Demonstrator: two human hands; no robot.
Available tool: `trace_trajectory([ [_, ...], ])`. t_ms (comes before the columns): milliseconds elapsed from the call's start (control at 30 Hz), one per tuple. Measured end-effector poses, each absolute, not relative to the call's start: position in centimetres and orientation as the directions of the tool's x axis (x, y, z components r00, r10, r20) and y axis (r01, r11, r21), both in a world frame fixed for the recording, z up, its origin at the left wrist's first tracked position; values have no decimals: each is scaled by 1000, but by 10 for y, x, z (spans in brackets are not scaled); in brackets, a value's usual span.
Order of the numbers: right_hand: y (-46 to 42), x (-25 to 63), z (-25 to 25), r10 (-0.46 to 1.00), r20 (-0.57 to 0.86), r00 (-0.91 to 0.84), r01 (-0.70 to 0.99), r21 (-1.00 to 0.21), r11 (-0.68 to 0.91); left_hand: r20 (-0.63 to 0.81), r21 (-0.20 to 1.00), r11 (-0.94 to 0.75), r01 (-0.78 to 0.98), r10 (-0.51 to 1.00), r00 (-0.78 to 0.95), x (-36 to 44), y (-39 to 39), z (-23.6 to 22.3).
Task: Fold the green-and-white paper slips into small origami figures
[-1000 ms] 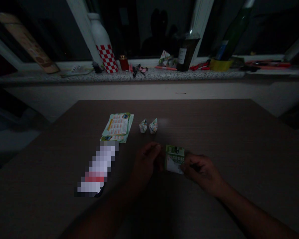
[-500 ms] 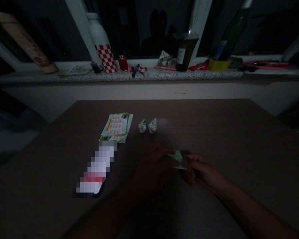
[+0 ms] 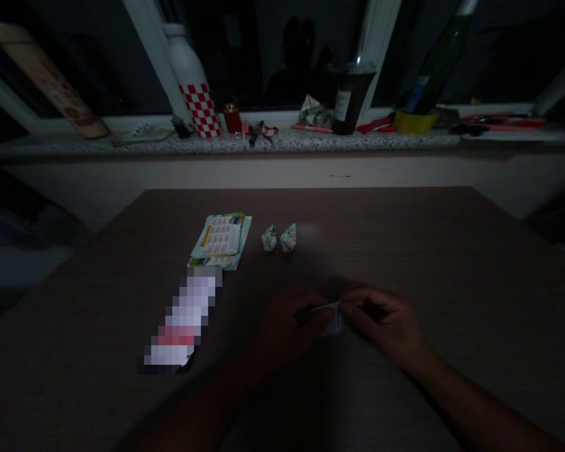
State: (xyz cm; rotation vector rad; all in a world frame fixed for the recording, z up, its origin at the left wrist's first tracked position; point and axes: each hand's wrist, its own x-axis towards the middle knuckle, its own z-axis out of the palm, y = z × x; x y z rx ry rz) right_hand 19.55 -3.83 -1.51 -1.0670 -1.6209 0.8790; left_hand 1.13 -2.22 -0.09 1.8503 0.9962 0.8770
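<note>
A small folded piece of paper (image 3: pixel 333 322), pale with faint print, is pinched between both hands above the near middle of the table. My left hand (image 3: pixel 289 326) grips its left side, dim and in shadow. On its right edge the thumb and fingers of my right hand (image 3: pixel 383 320) are closed. Fingers cover much of the paper, so its full shape is hidden. Beyond the hands stand two small folded paper pieces, the left one (image 3: pixel 269 238) and the right one (image 3: pixel 288 238), side by side. A stack of printed paper sheets (image 3: pixel 220 240) lies to their left.
A lit phone (image 3: pixel 183 320), its screen blurred out, lies left of my hands on the brown table (image 3: pixel 405 232). Along the windowsill (image 3: pixel 292 141) stand a red-checked white bottle (image 3: pixel 200 103), a dark cup (image 3: pixel 351 103), a green bottle (image 3: pixel 440 66) and a leaning tube (image 3: pixel 47 81).
My hands have turned the paper, so a pale printed face and thin upper edge now show instead of the greenish side. My right hand has shifted its hold. Other things have stayed put.
</note>
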Motion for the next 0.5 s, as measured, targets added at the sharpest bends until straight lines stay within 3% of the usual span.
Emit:
trace_trajectory([
  [267,-40,195,-14,855,388,-344,255,-838,483,195,924,-321,207,862,469,9,-22,1],
  [500,-41,196,-11,845,388,-368,253,-832,493,104,943,-264,205,815,570,6,-20,4],
])
